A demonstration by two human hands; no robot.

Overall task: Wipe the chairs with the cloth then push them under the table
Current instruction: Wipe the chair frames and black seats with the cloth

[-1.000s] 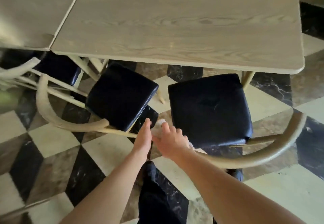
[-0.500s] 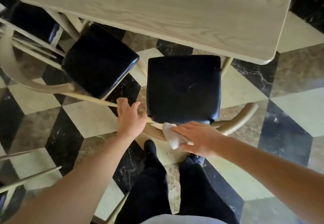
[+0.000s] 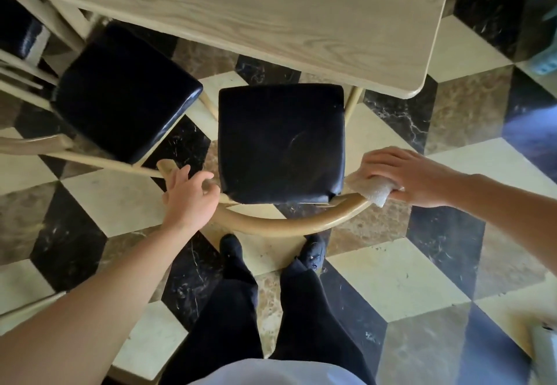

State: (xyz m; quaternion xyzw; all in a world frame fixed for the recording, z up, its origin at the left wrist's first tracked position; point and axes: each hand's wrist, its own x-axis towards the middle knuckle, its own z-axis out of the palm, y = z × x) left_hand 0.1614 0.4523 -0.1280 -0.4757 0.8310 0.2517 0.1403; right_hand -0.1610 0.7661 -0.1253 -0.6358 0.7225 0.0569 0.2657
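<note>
A chair with a black padded seat and a curved pale wooden backrest stands directly in front of me, pulled out from the light wooden table. My left hand rests on the left end of the backrest, fingers loosely curled over the rail. My right hand grips a white cloth and presses it onto the right end of the backrest. A second black-seated chair stands to the left, angled, partly under the table.
The floor is a checkered marble pattern of black, cream and brown tiles. My legs and dark shoes stand just behind the chair. A third dark seat shows at the far left. A table leg stands by the chair's right front corner.
My right hand slid the cloth along the backrest from its middle to its right end. My left hand stayed on the left end. The view tilted further down.
</note>
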